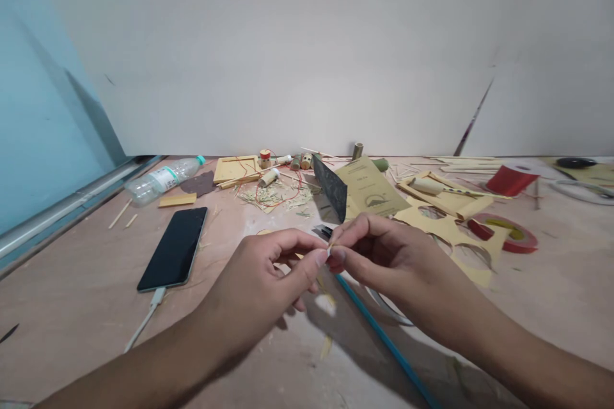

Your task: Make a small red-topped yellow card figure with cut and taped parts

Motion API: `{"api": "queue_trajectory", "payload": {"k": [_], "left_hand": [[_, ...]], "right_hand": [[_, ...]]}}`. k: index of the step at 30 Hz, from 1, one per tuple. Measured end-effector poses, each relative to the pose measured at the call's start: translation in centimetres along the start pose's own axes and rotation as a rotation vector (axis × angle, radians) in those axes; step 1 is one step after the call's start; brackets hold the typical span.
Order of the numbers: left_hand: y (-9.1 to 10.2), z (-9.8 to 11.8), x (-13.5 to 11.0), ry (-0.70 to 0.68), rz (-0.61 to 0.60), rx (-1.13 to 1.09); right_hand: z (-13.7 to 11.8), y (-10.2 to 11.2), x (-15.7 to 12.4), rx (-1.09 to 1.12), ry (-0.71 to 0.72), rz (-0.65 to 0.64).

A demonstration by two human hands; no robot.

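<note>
Both my hands meet above the middle of the wooden table (71, 307). My left hand (261, 275) is closed, thumb and forefinger pinching a tiny pale sliver (330, 247) at its tip. My right hand (378, 255) pinches the same sliver from the other side, fingers curled. The piece is too small to name with certainty; it looks like a thin bamboo or straw splinter. Under my hands lie a blue stick (378, 332) and a dark blade-like tool (326, 230), partly hidden.
A black phone (175, 248) on a white cable lies left. Behind it is a plastic bottle (165, 179). Bamboo bits, shavings and red thread (273, 192) clutter the back. Yellow cut paper (460, 230), red tape rolls (508, 179) sit right. A white board stands behind.
</note>
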State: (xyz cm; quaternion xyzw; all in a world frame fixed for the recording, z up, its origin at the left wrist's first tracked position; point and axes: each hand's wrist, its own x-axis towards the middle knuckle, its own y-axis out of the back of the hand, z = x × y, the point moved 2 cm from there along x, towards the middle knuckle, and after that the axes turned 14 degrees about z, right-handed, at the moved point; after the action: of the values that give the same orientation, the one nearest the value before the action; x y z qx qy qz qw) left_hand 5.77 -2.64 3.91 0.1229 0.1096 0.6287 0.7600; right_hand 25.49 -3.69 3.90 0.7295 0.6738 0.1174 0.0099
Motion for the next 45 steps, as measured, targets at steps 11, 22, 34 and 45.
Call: {"api": "queue_trajectory", "payload": {"k": [11, 22, 34, 45], "left_hand": [[-0.19, -0.04, 0.01, -0.027, 0.025, 0.055], [-0.12, 0.05, 0.36, 0.095, -0.004, -0.077], [-0.29, -0.30, 0.07, 0.074, -0.020, -0.106], [-0.29, -0.05, -0.23, 0.044, -0.075, -0.080]], "right_hand": [[0.04, -0.38, -0.13, 0.001, 0.016, -0.020], [0.23, 0.11, -0.17, 0.100, -0.055, -0.009], [-0.26, -0.14, 0.25, -0.011, -0.059, -0.114], [-0.11, -0.31, -0.09, 0.021, -0.091, -0.148]]}}
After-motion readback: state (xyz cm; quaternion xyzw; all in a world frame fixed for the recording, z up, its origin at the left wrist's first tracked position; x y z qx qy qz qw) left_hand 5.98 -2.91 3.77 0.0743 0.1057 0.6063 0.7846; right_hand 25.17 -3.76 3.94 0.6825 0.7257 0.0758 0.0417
